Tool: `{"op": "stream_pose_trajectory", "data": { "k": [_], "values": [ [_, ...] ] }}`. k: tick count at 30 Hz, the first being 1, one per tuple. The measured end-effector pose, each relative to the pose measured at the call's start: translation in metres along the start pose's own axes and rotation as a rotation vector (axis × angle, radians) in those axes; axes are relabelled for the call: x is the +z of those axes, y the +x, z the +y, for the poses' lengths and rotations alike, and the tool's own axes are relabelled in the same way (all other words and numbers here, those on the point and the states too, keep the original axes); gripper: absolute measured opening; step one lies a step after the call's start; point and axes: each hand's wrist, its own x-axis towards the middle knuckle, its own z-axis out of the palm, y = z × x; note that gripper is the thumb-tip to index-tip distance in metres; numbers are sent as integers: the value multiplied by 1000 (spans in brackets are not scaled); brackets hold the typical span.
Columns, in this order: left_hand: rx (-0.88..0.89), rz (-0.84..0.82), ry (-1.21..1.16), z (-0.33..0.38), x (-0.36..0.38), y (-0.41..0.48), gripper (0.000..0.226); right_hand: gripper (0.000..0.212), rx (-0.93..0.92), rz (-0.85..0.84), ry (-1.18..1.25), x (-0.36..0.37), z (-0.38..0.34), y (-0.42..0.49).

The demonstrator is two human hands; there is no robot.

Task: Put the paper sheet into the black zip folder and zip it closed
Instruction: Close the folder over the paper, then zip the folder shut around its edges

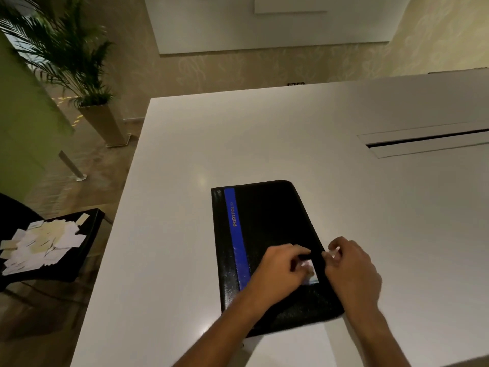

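The black zip folder, with a blue stripe reading PORTFOLIO, lies closed and flat on the white table. My left hand rests on its cover and pinches a short black tab near the folder's right edge, over a small white patch. My right hand is at that same edge with its fingers curled on the folder's rim, fingertips almost touching the left hand's. A white paper sheet lies on the table at the near edge, partly under the folder's near end.
A long cable slot is cut into the table at the right. Off the table's left edge stands a black chair with a pile of paper slips. A potted palm stands on the floor further back.
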Motion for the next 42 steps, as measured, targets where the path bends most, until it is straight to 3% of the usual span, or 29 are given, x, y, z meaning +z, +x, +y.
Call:
{"op": "stream_pose_trajectory", "data": {
  "k": [4,9,16,24,38,42],
  "values": [
    [-50,134,-20,-14,-42,-37,6,11,-190,117,15,4,-9,-44],
    [-303,259,-142,-20,-81,-101,14,13,-424,16,105,18,-32,-105],
    [-393,258,-131,-20,-78,-189,15,12,-645,-168,123,31,-34,-172],
    [-275,418,-73,-26,-54,-229,25,28,-666,-162,71,45,-27,-210],
    [-200,483,9,-29,-47,-227,37,16,-668,-59,157,48,-35,-208],
    [-182,489,29,-28,-46,-226,28,18,-701,-42,117,49,-37,-210]
  ]
}}
